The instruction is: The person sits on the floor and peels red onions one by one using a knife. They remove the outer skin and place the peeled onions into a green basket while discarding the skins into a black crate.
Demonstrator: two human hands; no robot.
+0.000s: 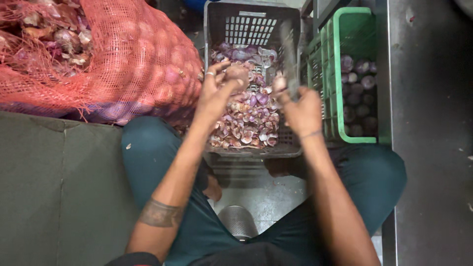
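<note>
Knees in teal trousers (162,152) framed the scene as a seated person peeled onions over a grey crate (295,29). An onion (238,75) sat gripped in the left hand (217,93), fingers curled around it, directly above the crate's heap of purple and white peelings (249,118). The right hand (301,111) was closed on the handle of a knife (289,59), its blade blurred and pointing up and away, just beside the onion but apart from it. Good practice at this step appeared to mean holding the onion low over the grey crate so skins dropped into the heap, keeping the left fingertips behind the blade's path, and cutting in short, shallow strokes away from the palm. To the right, touching the grey crate, stood a green crate (335,88) holding peeled onions (357,74). A red mesh sack (123,59) of unpeeled onions bulged at the left, resting near the person's left knee. A small metal stool top (237,221) showed between the legs.
</note>
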